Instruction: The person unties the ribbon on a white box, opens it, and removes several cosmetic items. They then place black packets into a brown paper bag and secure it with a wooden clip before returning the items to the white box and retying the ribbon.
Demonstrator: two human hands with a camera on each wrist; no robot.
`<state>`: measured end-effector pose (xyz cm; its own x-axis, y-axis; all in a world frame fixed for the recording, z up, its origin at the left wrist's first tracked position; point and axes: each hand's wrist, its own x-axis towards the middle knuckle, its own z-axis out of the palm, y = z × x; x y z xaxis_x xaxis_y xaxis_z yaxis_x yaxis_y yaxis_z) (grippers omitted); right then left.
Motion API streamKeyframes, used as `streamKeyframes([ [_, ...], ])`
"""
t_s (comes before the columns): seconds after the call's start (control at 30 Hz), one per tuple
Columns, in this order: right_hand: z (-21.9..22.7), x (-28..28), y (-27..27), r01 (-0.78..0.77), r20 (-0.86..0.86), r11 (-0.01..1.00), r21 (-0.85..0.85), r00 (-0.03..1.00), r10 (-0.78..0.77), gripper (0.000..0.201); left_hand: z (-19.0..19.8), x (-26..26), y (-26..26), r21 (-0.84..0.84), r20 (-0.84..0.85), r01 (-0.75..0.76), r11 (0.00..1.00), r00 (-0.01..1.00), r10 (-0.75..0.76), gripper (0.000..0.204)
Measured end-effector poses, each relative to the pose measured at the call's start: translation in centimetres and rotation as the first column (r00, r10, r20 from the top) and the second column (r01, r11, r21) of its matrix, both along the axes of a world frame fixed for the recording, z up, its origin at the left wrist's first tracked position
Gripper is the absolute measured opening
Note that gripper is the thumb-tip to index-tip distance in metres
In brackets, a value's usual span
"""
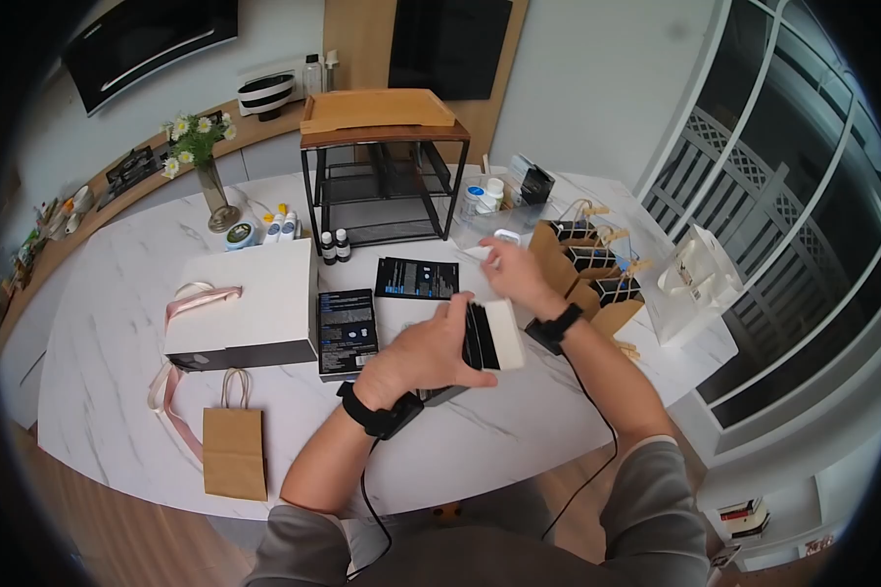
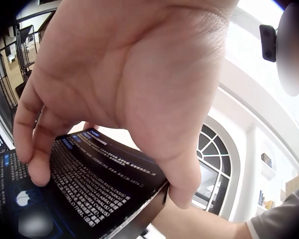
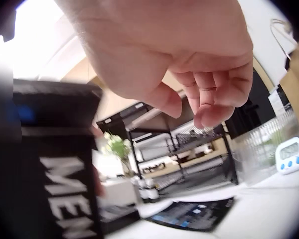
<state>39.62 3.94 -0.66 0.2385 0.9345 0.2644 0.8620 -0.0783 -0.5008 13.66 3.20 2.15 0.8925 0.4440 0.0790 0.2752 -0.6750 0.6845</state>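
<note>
My left hand [image 1: 423, 348] grips a black carton [image 1: 480, 338] from above, its thumb and fingers on opposite sides. The carton's end has a white flap or inside showing. Small pale print covers one face in the left wrist view, and large letters "MEN" show on the carton [image 3: 65, 184] in the right wrist view. My right hand [image 1: 519, 277] hovers above the table beyond the carton, fingers loosely bent and nothing between thumb and fingertips. Flat black packets [image 1: 417, 278] lie in front of the hands, and another black box [image 1: 347, 331] lies left of them.
A large white box [image 1: 240, 298] with pink ribbon occupies the left. Behind stands a black metal rack [image 1: 382, 186], with two small bottles [image 1: 336, 247] beside it. Brown paper bags [image 1: 582, 284], a white bag [image 1: 695, 284] and a timer [image 3: 290, 156] stand right. One brown bag [image 1: 234, 453] lies near the front edge.
</note>
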Motion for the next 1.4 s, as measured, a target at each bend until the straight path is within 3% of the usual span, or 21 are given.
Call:
streamKeyframes([
  [0.07, -7.3, 2.7, 4.4, -0.326, 0.242, 0.945, 0.012, 0.918, 0.314, 0.071, -0.7, 0.0, 0.0, 0.055, 0.023, 0.058, 0.997, 0.998, -0.059, 0.124],
  [0.1, -7.4, 1.5, 4.8, -0.355, 0.169, 0.926, -0.127, 0.912, 0.373, 0.078, -0.3, -0.2, -0.3, 0.038, 0.001, 0.064, 0.997, 0.998, -0.064, 0.123],
  [0.13, -8.6, 1.1, 5.3, -0.432, 0.198, 0.892, -0.129, 0.87, 0.45, 0.081, 0.4, -0.3, -0.5, 0.018, -0.021, 0.07, 0.997, 0.997, -0.07, 0.123],
  [0.2, -10.3, -0.2, 6.6, -0.389, 0.28, 0.868, -0.309, 0.835, 0.474, 0.082, 0.8, -0.4, -0.3, 0.01, -0.072, 0.097, 0.995, 0.993, -0.096, 0.118],
  [0.23, -10.9, -1.2, 6.5, -0.399, 0.376, 0.899, -0.18, 0.817, 0.437, 0.073, 0.8, -0.4, -0.3, 0.01, -0.046, 0.105, 0.994, 0.993, -0.104, 0.116],
  [0.27, -11.1, -1.7, 6.6, -0.403, 0.371, 0.896, -0.187, 0.815, 0.444, 0.073, 0.6, -0.5, -0.4, 0.007, -0.02, 0.116, 0.993, 0.993, -0.116, 0.113],
  [0.33, -11.1, -2.5, 6.2, -0.296, 0.659, 0.913, -0.283, 0.631, 0.409, 0.063, 0.5, -0.3, -0.1, -0.008, -0.045, 0.139, 0.99, 0.989, -0.139, 0.114],
  [0.37, -10.9, -3.0, 5.3, -0.328, 0.768, 0.919, -0.22, 0.522, 0.371, 0.056, 0.6, -0.3, -0.1, -0.017, -0.068, 0.127, 0.992, 0.989, -0.128, 0.117],
  [0.47, -11.4, -2.8, 3.6, -0.424, 0.815, 0.894, -0.142, 0.463, 0.349, 0.056, 0.2, -0.3, -0.3, 0.002, -0.053, 0.095, 0.995, 0.994, -0.095, 0.122],
  [0.53, -11.0, -1.9, 2.4, -0.384, 0.759, 0.911, -0.149, 0.546, 0.354, 0.046, 0.1, -0.4, -0.4, 0.031, -0.014, 0.076, 0.997, 0.997, -0.075, 0.124],
  [0.6, -8.9, 0.0, 1.3, -0.545, 0.413, 0.815, -0.197, 0.708, 0.573, 0.034, 0.6, -0.5, -0.5, -0.004, 0.021, 0.088, 0.996, 0.996, -0.087, 0.125],
  [0.63, -8.4, 0.0, 0.3, -0.52, 0.357, 0.847, -0.112, 0.774, 0.523, 0.023, 1.2, -0.5, -0.6, -0.021, -0.036, 0.077, 0.997, 0.996, -0.077, 0.124],
  [0.77, -8.6, 0.3, -3.5, -0.47, 0.165, 0.874, 0.123, 0.878, 0.449, 0.02, 0.8, -0.3, -0.5, -0.004, -0.061, 0.055, 0.998, 0.997, -0.055, 0.122],
  [0.87, -7.5, 0.3, -5.0, -0.43, 0.005, 0.901, 0.059, 0.902, 0.431, 0.017, 0.6, -0.4, -0.3, 0.002, -0.04, 0.055, 0.998, 0.998, -0.055, 0.121],
  [0.9, -6.4, 0.8, -5.4, -0.301, -0.055, 0.949, -0.088, 0.953, 0.298, 0.013, 0.8, -0.4, -0.4, -0.001, -0.071, 0.039, 0.999, 0.997, -0.039, 0.121],
  [0.93, -4.9, 1.0, -5.7, -0.297, -0.055, 0.951, -0.085, 0.955, 0.293, 0.013, 0.9, -0.4, -0.4, 0.002, -0.071, 0.044, 0.999, 0.996, -0.044, 0.121],
  [1.0, -2.0, 1.6, -6.3, -0.109, 0.021, 0.962, 0.25, 0.994, 0.107, 0.013, 0.8, -0.3, -0.5, -0.005, -0.068, 0.015, 1.0, 0.998, -0.015, 0.121],
  [1.07, 3.8, 0.8, -8.4, 0.131, -0.291, 0.983, 0.127, 0.953, -0.089, 0.013, 0.7, -0.2, -0.6, 0.008, -0.052, -0.001, 1.0, 0.999, 0.001, 0.122],
  [1.13, 6.5, 1.9, -9.5, 0.055, -0.456, 0.936, 0.348, 0.882, 0.118, 0.012, 0.7, -0.1, -0.8, 0.002, -0.021, -0.04, 0.999, 0.999, 0.04, 0.122],
  [1.2, 10.2, 0.8, -11.2, 0.11, -0.517, 0.92, 0.377, 0.849, 0.11, 0.013, -0.3, 0.4, -0.4, 0.037, 0.026, -0.07, 0.997, 0.997, 0.069, 0.126],
  [1.4, 13.7, -0.8, -13.9, 0.025, -0.399, 0.977, 0.213, 0.915, 0.064, 0.013, -0.1, 0.6, -0.6, 0.04, 0.022, -0.133, 0.99, 0.991, 0.132, 0.129],
])
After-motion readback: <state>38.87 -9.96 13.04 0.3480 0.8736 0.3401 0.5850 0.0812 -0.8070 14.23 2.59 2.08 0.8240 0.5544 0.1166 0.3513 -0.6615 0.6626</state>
